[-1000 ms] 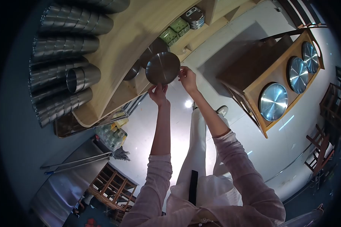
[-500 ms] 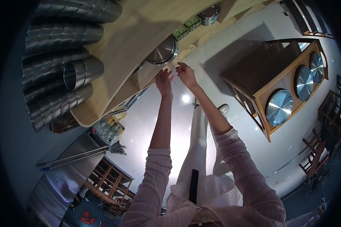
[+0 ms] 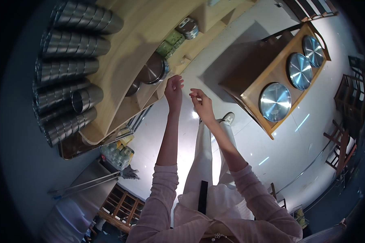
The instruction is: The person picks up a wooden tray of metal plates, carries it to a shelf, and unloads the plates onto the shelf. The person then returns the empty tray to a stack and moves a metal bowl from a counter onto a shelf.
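Note:
My left hand (image 3: 174, 92) is raised in front of the wooden shelf unit (image 3: 127, 87), its fingers loosely bent and nothing visible in them. To its right, over the floor, is my right hand (image 3: 202, 106), with fingers slightly curled and apart, also without an object. The two hands do not touch each other. Nearest to my left hand, inside the shelf compartment, sit round metal pans or lids (image 3: 153, 69). Beside them are green patterned packs (image 3: 170, 44) and a stack of small metal dishes (image 3: 188, 28).
Stacked metal cups (image 3: 71, 71) line the shelf top at left. A wooden cart (image 3: 247, 97) holding round metal trays (image 3: 275, 102) stands at right. Wrapped bottles (image 3: 118, 154) and a mop (image 3: 129, 173) are at lower left. Wooden chairs (image 3: 340, 146) stand far right.
My view has shifted, so the shelf and cart appear farther left. My right hand has moved lower and farther from my left hand. Both hands stay without an object.

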The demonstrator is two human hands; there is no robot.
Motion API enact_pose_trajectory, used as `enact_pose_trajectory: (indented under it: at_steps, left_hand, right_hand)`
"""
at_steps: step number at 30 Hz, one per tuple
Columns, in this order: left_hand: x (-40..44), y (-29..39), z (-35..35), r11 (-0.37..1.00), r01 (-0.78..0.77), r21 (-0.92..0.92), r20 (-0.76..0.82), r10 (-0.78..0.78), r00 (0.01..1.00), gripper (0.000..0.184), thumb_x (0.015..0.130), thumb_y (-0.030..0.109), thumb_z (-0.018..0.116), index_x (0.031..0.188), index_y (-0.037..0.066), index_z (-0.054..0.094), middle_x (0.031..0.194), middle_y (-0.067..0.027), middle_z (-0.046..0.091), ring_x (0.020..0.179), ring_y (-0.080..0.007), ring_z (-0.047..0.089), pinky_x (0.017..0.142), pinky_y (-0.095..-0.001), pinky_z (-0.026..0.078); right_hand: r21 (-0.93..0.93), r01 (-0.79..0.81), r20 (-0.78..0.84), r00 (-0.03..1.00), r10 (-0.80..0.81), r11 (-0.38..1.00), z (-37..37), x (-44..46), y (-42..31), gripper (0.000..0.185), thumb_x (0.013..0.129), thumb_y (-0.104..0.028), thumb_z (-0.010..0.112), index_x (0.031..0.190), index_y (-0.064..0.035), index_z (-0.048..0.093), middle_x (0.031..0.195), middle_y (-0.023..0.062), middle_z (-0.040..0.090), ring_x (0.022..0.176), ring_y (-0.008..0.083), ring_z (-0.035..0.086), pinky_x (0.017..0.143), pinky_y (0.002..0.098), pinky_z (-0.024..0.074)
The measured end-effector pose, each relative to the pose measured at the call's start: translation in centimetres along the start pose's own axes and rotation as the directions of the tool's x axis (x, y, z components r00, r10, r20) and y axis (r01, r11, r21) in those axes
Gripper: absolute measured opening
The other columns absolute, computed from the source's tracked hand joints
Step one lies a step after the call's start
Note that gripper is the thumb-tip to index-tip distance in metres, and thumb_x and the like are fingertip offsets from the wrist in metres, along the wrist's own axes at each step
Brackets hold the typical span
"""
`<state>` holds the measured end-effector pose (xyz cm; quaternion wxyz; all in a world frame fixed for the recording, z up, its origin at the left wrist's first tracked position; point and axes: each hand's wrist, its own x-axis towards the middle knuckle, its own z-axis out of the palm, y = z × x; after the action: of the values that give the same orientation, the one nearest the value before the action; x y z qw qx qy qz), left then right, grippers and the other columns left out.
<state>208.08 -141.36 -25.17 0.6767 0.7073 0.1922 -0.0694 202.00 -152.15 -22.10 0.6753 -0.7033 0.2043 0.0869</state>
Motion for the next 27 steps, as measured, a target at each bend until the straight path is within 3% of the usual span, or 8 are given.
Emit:
enact_pose_trajectory:
  at_steps: [5,7,9,11,13,18,22,27]
  left_hand:
    - [-3.0,3.1,6.8,0.979,-0.194,0.057,0.219,0.178,0.959,0.016,0.087,0.004,0.042,0.098,0.000,0.053,0.099,-0.0087,0.058,0.087,-0.0171,0.059,0.075,-0.0287,0.050]
    - [-4.2,3.9,9.9,0.979,-0.203,0.029,0.247,0.190,0.950,0.016,0.086,0.001,0.043,0.098,0.001,0.054,0.097,-0.0084,0.059,0.085,-0.0159,0.059,0.074,-0.0273,0.049]
    - [-5.6,4.8,12.9,0.965,-0.262,-0.003,0.329,0.248,0.911,0.016,0.085,-0.001,0.044,0.097,0.000,0.054,0.094,-0.0075,0.061,0.084,-0.0153,0.059,0.073,-0.0264,0.048]
    - [-7.2,5.6,15.7,0.963,-0.269,-0.001,0.371,0.250,0.894,0.016,0.084,-0.002,0.046,0.097,0.000,0.054,0.091,-0.0071,0.062,0.084,-0.0146,0.059,0.072,-0.0252,0.047]
    - [-8.5,5.7,18.1,0.945,-0.318,0.072,0.478,0.247,0.843,0.017,0.086,-0.001,0.046,0.100,-0.001,0.054,0.094,-0.0098,0.062,0.085,-0.0149,0.060,0.075,-0.0261,0.048]
    - [-10.8,5.2,21.7,0.897,-0.349,0.272,0.607,0.122,0.786,0.019,0.083,0.003,0.053,0.100,-0.003,0.055,0.091,-0.0124,0.064,0.084,-0.0157,0.061,0.072,-0.0249,0.048]
    - [-10.9,2.1,23.4,0.823,-0.424,0.378,0.675,0.069,0.735,0.023,0.079,0.004,0.056,0.100,-0.005,0.056,0.093,-0.0164,0.063,0.083,-0.0214,0.063,0.073,-0.0286,0.049]
    - [-10.5,1.3,24.4,0.782,-0.453,0.429,0.679,0.051,0.732,0.024,0.075,0.003,0.059,0.098,-0.005,0.056,0.090,-0.0178,0.063,0.081,-0.0253,0.063,0.072,-0.0313,0.050]
  right_hand:
    - [0.083,-0.003,-0.124,0.992,0.013,0.997,-6.2,-3.1,-2.3,0.026,0.084,-0.002,0.047,0.108,0.0006,0.054,0.089,0.0124,0.064,0.081,0.0179,0.062,0.068,0.0267,0.0486]
    - [0.095,-0.029,-0.134,0.990,0.042,0.995,-9.3,-4.1,-4.1,0.027,0.084,-0.002,0.046,0.109,-0.0005,0.055,0.091,0.0068,0.063,0.086,0.0132,0.059,0.073,0.0249,0.0470]
    - [0.040,0.044,-0.198,0.979,-0.035,0.998,-12.6,-4.5,-5.2,0.024,0.085,-0.001,0.045,0.107,-0.0002,0.055,0.090,0.0062,0.063,0.085,0.0121,0.058,0.072,0.0243,0.0464]
    - [0.035,0.142,-0.304,0.944,-0.125,0.989,-15.8,-4.9,-5.4,0.023,0.085,-0.001,0.046,0.105,0.0012,0.056,0.087,0.0092,0.062,0.082,0.0162,0.060,0.073,0.0273,0.0471]
    - [0.020,0.063,-0.369,0.928,-0.051,0.998,-19.1,-5.7,-6.2,0.020,0.086,-0.003,0.047,0.104,0.0007,0.056,0.087,0.0091,0.062,0.082,0.0154,0.059,0.073,0.0276,0.0473]
    - [-0.187,0.055,-0.605,0.780,-0.160,0.981,-26.3,-6.6,-0.7,0.022,0.081,-0.004,0.048,0.101,-0.0005,0.056,0.093,0.0138,0.059,0.085,0.0234,0.057,0.077,0.0323,0.0447]
    - [-0.400,-0.263,-0.712,0.693,-0.117,0.878,-29.8,-7.6,1.7,0.033,0.078,-0.006,0.051,0.109,0.0043,0.049,0.107,0.0198,0.049,0.101,0.0329,0.047,0.088,0.0399,0.0391]
    - [-0.355,-0.390,-0.744,0.669,-0.004,0.850,-31.0,-7.5,4.6,0.037,0.077,-0.008,0.054,0.110,0.0077,0.046,0.103,0.0224,0.045,0.094,0.0361,0.048,0.085,0.0410,0.0400]
